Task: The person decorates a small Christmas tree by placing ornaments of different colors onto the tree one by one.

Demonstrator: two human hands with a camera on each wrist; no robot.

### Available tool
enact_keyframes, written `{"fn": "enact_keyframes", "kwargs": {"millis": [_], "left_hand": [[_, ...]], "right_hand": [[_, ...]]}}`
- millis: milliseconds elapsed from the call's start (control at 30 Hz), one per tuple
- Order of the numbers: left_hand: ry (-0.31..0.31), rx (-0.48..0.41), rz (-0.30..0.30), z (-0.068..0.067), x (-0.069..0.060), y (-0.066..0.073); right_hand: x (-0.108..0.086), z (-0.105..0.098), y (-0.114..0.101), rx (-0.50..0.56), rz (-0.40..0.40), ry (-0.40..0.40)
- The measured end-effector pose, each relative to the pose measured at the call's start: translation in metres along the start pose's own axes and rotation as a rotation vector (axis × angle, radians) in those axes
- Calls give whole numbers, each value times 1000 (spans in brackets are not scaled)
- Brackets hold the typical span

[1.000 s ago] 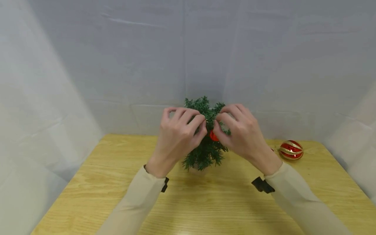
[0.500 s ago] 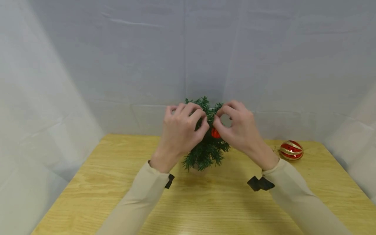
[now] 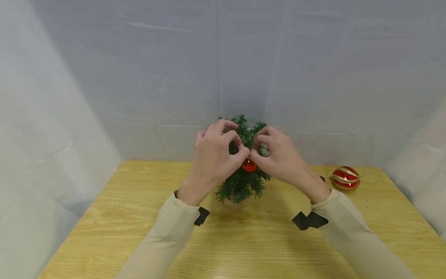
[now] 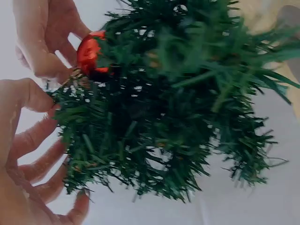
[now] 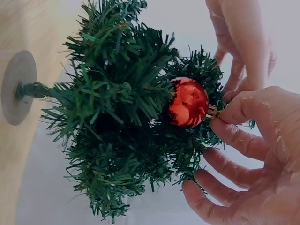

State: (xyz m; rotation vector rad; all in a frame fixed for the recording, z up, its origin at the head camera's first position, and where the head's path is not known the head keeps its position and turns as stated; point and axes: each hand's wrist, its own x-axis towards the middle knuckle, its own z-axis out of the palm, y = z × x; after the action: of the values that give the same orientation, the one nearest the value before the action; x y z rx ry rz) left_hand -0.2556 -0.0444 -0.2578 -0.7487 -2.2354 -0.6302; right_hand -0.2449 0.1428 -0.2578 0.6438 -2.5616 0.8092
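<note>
A small artificial Christmas tree (image 3: 244, 184) stands upright on the table, its round base (image 5: 18, 89) showing in the right wrist view. My right hand (image 5: 253, 164) pinches the gold cap of a shiny red Christmas bauble (image 5: 189, 102) between thumb and forefinger. The bauble lies against the front of the tree's upper branches. Close by, my left hand (image 4: 30, 145) has its thumb and forefinger together on a branch tip beside the cap. Whether it also holds a hanging loop is hidden. Both hands nearly meet above the bauble (image 3: 249, 165) in the head view.
A larger red bauble with gold stripes (image 3: 345, 178) lies at the back right of the wooden table (image 3: 244, 248). A small dark red thing (image 3: 322, 178) peeks out beside my right wrist. White sheeting (image 3: 167, 77) hangs behind and at both sides.
My right hand has shifted left and slightly down, bringing the bauble lower and nearer the tree's middle. My left thumb has come in close to the right thumb.
</note>
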Motion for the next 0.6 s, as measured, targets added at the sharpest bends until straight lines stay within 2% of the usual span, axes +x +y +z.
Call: {"fn": "enact_keyframes", "kwargs": {"millis": [167, 333, 500, 600], "left_hand": [[3, -5, 16, 2, -4, -3], [30, -79, 25, 2, -7, -8], [84, -150, 31, 2, -10, -22], [112, -200, 14, 1, -14, -34]], "right_hand": [[-3, 2, 0, 10, -1, -4], [-5, 5, 1, 31, -26, 30], [-11, 4, 6, 71, -61, 75], [-19, -1, 13, 89, -65, 109]]}}
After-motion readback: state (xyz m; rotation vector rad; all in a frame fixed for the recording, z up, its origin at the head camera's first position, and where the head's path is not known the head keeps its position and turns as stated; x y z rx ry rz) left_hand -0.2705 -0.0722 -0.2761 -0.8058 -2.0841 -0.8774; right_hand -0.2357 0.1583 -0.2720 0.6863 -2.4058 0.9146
